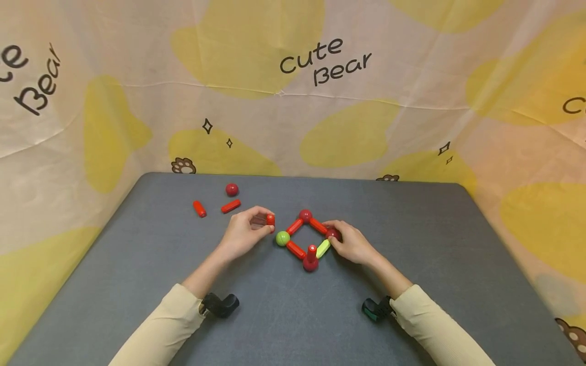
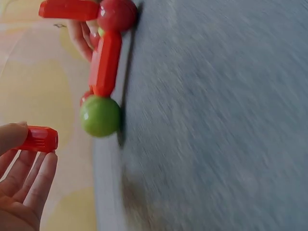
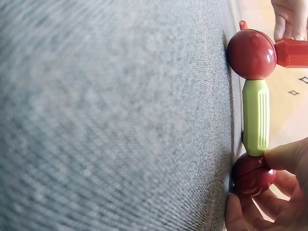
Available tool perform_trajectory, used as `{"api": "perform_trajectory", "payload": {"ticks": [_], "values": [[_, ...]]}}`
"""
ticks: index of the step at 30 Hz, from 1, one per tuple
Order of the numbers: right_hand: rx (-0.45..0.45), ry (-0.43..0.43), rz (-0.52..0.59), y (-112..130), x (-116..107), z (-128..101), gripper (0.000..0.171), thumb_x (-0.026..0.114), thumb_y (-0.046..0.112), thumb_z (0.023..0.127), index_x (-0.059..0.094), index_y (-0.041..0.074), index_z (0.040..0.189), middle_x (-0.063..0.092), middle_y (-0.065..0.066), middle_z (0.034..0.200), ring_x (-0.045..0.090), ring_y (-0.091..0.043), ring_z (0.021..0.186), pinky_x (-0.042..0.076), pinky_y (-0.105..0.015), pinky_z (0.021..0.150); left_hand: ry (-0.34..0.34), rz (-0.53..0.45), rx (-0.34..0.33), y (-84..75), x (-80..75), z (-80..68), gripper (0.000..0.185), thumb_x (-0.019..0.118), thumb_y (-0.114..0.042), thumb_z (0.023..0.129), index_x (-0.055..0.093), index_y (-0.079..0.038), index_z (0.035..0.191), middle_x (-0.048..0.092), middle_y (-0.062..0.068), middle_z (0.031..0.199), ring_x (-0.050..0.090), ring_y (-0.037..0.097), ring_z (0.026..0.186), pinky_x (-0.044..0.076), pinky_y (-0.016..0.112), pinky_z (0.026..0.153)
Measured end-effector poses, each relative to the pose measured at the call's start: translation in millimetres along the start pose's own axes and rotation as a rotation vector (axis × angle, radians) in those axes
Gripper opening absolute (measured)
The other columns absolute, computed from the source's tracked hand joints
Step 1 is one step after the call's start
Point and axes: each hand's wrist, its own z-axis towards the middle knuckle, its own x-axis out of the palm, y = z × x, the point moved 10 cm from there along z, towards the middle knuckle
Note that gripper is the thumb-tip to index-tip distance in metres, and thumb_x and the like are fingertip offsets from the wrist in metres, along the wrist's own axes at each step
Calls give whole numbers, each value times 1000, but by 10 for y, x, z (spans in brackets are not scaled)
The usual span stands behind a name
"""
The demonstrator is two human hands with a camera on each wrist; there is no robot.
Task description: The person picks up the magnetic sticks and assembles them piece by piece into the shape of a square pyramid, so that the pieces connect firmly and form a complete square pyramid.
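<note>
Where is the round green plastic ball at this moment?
In the head view, the round green plastic ball forms the square frame's left corner, joined to red plastic rods, just right of the left hand.

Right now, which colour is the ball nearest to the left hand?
Green. The ball shows best in the left wrist view, beside the left hand pinching a red rod.

A grey bench (image 1: 412, 244) with rounded far corners fills the lower part of the head view; its top looks like fine-woven fabric. Behind the bench and on both sides of it hangs a cream cloth (image 1: 137, 61), creased, with large yellow blotches. Above the bench's far edge the cloth bears the words "Cute Bear" (image 1: 326, 62), small black stars and brown paw prints. The light is even and soft.
</note>
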Motion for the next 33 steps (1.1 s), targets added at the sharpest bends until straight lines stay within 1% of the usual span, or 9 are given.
{"api": "perform_trajectory", "payload": {"ticks": [4, 9, 15, 23, 29, 33], "values": [[38, 17, -4, -51, 22, 6, 33, 57, 7, 86, 58, 3, 119, 57, -7, 90, 47, -17, 74, 36, -29, 62, 9, -21, 9, -71, 111, 47, 23, 70, -9, 79, 65, -12, 101, 67, 1, 90, 66, 13, 84, 53, 25, 72], [77, 39, -28, -90, 49, 11, 33, 58, 7, 87, 57, 4, 120, 56, -6, 90, 46, -16, 75, 36, -27, 62, 30, -20, 11, -97, 207, 74, 23, 71, -8, 78, 65, -12, 99, 67, 1, 91, 65, 12, 84, 53, 24, 72], [75, 39, -30, -80, 50, 14, 34, 58, 7, 87, 57, 5, 121, 57, -6, 92, 46, -17, 76, 36, -28, 64, 45, -24, 13, -76, 259, 79, 22, 72, -6, 77, 65, -11, 98, 67, 2, 91, 65, 14, 83, 53, 25, 71], [78, 41, -32, -93, 55, 18, 34, 59, 7, 87, 57, 5, 121, 57, -6, 92, 47, -17, 77, 37, -28, 64, 68, -12, 3, 3, 325, 72, 20, 72, -7, 77, 65, -12, 96, 67, 2, 91, 65, 13, 82, 53, 25, 70], [88, 45, -27, -82, 50, 8, 34, 59, 8, 87, 57, 5, 121, 57, -6, 92, 47, -17, 77, 37, -28, 65, 64, -13, 24, 15, 330, 78, 21, 72, -7, 77, 65, -12, 96, 68, 2, 91, 65, 13, 83, 53, 25, 71], [86, 44, -27, -85, 48, 10, 34, 59, 8, 87, 57, 5, 121, 56, -6, 91, 47, -17, 76, 37, -28, 64, 95, 5, 45, 15, 350, 81, 25, 72, -6, 75, 66, -10, 99, 68, 5, 92, 66, 16, 84, 53, 28, 73]]}}
